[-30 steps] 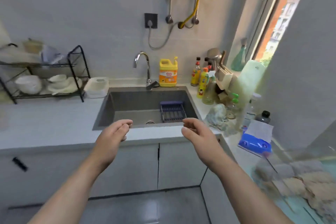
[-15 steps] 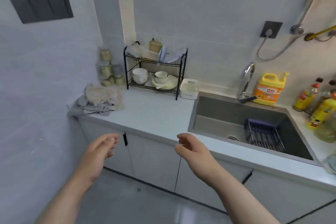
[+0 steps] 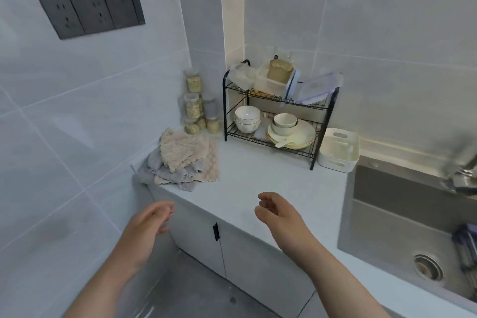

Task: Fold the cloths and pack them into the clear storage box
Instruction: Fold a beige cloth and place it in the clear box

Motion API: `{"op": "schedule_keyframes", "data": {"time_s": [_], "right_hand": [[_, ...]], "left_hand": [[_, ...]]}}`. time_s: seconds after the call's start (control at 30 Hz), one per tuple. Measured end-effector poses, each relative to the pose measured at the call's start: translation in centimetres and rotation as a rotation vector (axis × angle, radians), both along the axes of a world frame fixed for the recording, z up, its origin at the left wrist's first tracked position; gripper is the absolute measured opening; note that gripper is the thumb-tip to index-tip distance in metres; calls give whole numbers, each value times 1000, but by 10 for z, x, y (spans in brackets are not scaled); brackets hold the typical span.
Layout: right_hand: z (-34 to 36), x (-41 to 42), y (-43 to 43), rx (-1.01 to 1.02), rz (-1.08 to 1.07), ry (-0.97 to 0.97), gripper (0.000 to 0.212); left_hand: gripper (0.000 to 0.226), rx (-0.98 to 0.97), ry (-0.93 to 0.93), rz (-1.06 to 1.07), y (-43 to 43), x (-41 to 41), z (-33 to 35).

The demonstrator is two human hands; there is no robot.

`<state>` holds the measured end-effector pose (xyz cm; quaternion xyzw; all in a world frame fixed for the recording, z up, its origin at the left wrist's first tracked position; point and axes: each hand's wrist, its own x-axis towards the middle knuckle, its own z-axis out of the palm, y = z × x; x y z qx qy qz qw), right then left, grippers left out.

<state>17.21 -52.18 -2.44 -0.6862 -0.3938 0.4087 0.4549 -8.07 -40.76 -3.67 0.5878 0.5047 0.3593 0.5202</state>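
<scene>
A pale-tiled kitchen corner: a dark strip of wall sockets [image 3: 90, 14] sits on the left wall, and a light grey stone counter [image 3: 258, 170] runs along to a steel sink [image 3: 402, 214]. The loose heap of beige and grey fluffy cloths [image 3: 185, 160] lies unfolded at the counter's far left end against the wall, just in front of stacked clear jars [image 3: 193, 108] and beside a black two-tier wire dish rack [image 3: 276, 121] with white bowls and plates. The clear storage box is not in view.

Both hands are raised near the counter's front edge, well short of the heap. The left hand [image 3: 152, 219] has a relaxed, open grip with nothing in it. The right hand [image 3: 276, 210] is loosely curled and also empty.

This looks like the reach for a cloth. The next move calls for going forward and left, pinching only the top beige cloth by an edge, and spreading it flat on the bare counter.
</scene>
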Motion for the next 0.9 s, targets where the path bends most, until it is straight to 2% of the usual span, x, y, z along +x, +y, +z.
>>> {"op": "schedule_keyframes", "data": {"time_s": [0.13,0.23,0.3,0.47,0.53,0.6,0.63,0.73,0.8,0.83,0.9], "right_hand": [[-6,15,75,-38,95,-9,31],[-9,21,127,-81,146,-29,31],[-13,21,163,-108,172,-54,31],[-36,21,285,-160,233,-153,34],[-48,20,334,-203,226,-178,27],[-67,17,375,-286,183,-188,8],[-76,15,395,-330,170,-199,5],[-102,5,444,-423,154,-228,14],[-119,-2,471,-456,91,-274,34],[-125,-5,479,-466,49,-308,37],[-135,-9,490,-460,7,-351,28]], "left_hand": [[12,-30,-16,18,53,15,0],[28,-79,16,59,86,21,-5],[30,-104,54,54,113,20,-10],[13,-95,167,7,222,28,-27],[15,-78,216,1,276,35,-37],[25,-57,306,-43,328,44,-46],[30,-45,351,-73,351,48,-51],[29,-52,394,-132,409,60,-69],[21,-47,474,-160,437,66,-83],[20,-33,548,-168,448,66,-94],[39,14,693,-211,464,65,-114]]}}
